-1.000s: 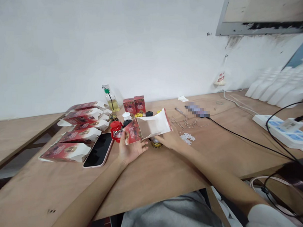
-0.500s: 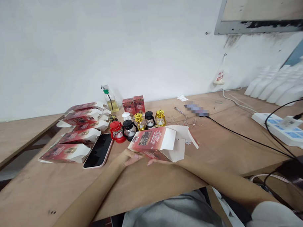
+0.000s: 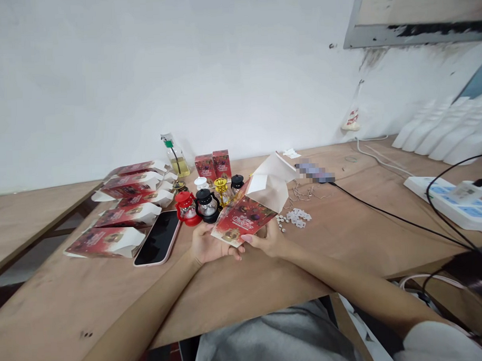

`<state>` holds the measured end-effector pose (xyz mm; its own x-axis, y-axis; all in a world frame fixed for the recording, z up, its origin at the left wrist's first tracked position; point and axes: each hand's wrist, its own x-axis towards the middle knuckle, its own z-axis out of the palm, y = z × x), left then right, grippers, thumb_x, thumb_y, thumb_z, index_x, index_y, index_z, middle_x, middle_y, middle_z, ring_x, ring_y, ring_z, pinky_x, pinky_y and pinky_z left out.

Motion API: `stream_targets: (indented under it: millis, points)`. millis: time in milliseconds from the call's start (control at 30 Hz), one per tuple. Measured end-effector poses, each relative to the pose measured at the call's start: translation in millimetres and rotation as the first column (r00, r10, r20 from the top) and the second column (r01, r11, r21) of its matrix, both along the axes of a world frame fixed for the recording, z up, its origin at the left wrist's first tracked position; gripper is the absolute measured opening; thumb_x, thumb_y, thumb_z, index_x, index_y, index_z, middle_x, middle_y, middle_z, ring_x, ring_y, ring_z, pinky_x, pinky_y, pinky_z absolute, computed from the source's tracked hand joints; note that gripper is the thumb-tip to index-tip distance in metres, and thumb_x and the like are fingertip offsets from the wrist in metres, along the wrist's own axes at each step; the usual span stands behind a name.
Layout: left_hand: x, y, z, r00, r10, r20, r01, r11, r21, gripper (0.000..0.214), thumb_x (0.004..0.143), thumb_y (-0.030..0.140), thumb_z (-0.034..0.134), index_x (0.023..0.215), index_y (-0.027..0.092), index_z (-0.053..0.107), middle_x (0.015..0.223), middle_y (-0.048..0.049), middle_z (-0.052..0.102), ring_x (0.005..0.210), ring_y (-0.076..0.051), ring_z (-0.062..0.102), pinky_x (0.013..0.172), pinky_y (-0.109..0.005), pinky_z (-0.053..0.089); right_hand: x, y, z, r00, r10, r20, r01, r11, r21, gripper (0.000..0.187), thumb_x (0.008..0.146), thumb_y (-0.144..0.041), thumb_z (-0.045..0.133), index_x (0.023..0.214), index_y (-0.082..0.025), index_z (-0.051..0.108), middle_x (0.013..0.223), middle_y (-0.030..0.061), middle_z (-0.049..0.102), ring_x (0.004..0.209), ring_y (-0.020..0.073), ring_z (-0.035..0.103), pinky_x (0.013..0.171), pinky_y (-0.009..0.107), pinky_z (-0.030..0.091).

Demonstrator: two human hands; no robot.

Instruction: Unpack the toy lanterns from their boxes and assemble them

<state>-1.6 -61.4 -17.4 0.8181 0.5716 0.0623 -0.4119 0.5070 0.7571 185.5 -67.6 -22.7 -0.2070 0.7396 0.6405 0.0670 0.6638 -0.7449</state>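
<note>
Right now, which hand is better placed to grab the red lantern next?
Probably the left: the left hand is nearer the red lantern, while the right hand grips the open box.

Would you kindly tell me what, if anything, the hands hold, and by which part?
A red printed box, by its lower end, opposite the white flaps. The right hand grips it there; the left hand is there too, its grip unclear.

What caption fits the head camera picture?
Left hand and right hand cradle an open red box near little lanterns.
</note>
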Motion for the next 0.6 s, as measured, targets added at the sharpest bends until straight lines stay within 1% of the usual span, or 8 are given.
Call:
stream_targets:
  millis: [100,167,233,267,367,433,533,600]
  points:
    - [0,1,1.9,1.0,-0.014,0.003,0.014,1.0,-0.007,0.044,0.069,0.042,0.055,0.093,0.006,0.066,0.082,-0.0157,0.068,0.08,-0.029,0.064,0.073,-0.038,0.048,-1,-1,3.3,0.993,0.06,-0.106,-0.062,0.998,-0.016,0.047,0.072,-0.054,0.064,0.101,-0.023,0.043,0.077,0.0028,0.061,0.068,0.0209,0.062,0.065,0.038,0.052]
    - [0,1,0.9,1.0,-0.013,0.007,0.013,1.0,-0.008,0.044,0.069,0.04,0.054,0.093,0.006,0.067,0.085,-0.016,0.068,0.08,-0.029,0.063,0.075,-0.04,0.047,-2,-3,5.7,0.984,0.124,-0.13,-0.129,0.991,-0.03,0.042,0.074,-0.052,0.062,0.097,-0.024,0.042,0.072,0.0009,0.06,0.059,0.0184,0.06,0.058,0.035,0.051]
    - [0,2,-1.2,1.0,-0.003,0.018,0.003,1.0,-0.007,0.044,0.068,0.041,0.055,0.095,0.007,0.067,0.088,-0.0155,0.068,0.079,-0.028,0.064,0.077,-0.04,0.047,-2,-4,7.5,0.98,0.156,-0.126,-0.162,0.986,-0.039,0.04,0.075,-0.052,0.062,0.096,-0.024,0.042,0.071,0.0003,0.06,0.055,0.0175,0.059,0.055,0.034,0.051]
    - [0,3,-2.4,1.0,0.009,0.023,-0.009,1.0,-0.009,0.044,0.069,0.04,0.055,0.096,0.007,0.066,0.088,-0.0148,0.069,0.08,-0.028,0.064,0.077,-0.04,0.047,-2,-3,8.0,0.982,0.147,-0.115,-0.152,0.988,-0.039,0.041,0.075,-0.052,0.061,0.097,-0.024,0.042,0.072,0.0006,0.06,0.057,0.018,0.059,0.057,0.035,0.051]
    - [-1,3,-5.1,0.998,0.051,0.025,-0.051,0.999,-0.015,0.043,0.068,0.038,0.057,0.099,0.009,0.066,0.085,-0.0126,0.069,0.081,-0.027,0.064,0.077,-0.039,0.047,0,-1,7.7,0.994,0.069,-0.089,-0.07,0.997,-0.011,0.045,0.073,-0.056,0.061,0.1,-0.024,0.044,0.08,0.0036,0.062,0.069,0.021,0.062,0.066,0.038,0.052]
    - [-1,4,-6.0,0.998,0.062,0.013,-0.061,0.998,-0.016,0.042,0.067,0.036,0.059,0.099,0.01,0.066,0.083,-0.0121,0.069,0.081,-0.027,0.064,0.076,-0.039,0.047,1,1,6.6,0.996,0.026,-0.084,-0.024,1.0,0.018,0.045,0.073,-0.057,0.06,0.099,-0.023,0.046,0.085,0.0048,0.062,0.075,0.0217,0.063,0.071,0.039,0.052]
    - [-1,4,-7.0,0.998,0.063,0.002,-0.063,0.998,-0.007,0.037,0.066,0.033,0.059,0.095,0.01,0.066,0.082,-0.0118,0.069,0.08,-0.028,0.064,0.075,-0.04,0.047,2,3,4.9,0.998,0.01,-0.062,-0.007,0.998,0.059,0.044,0.073,-0.058,0.061,0.096,-0.022,0.049,0.088,0.0061,0.062,0.08,0.0227,0.062,0.074,0.039,0.052]
    - [-1,4,-8.1,0.998,0.065,-0.011,-0.065,0.998,0.005,0.036,0.062,0.028,0.058,0.093,0.012,0.066,0.084,-0.0115,0.069,0.081,-0.029,0.063,0.076,-0.043,0.047,3,4,3.9,1.0,0.005,-0.024,-0.003,0.998,0.064,0.048,0.07,-0.058,0.063,0.099,-0.022,0.05,0.089,0.0071,0.062,0.084,0.0247,0.062,0.073,0.04,0.052]
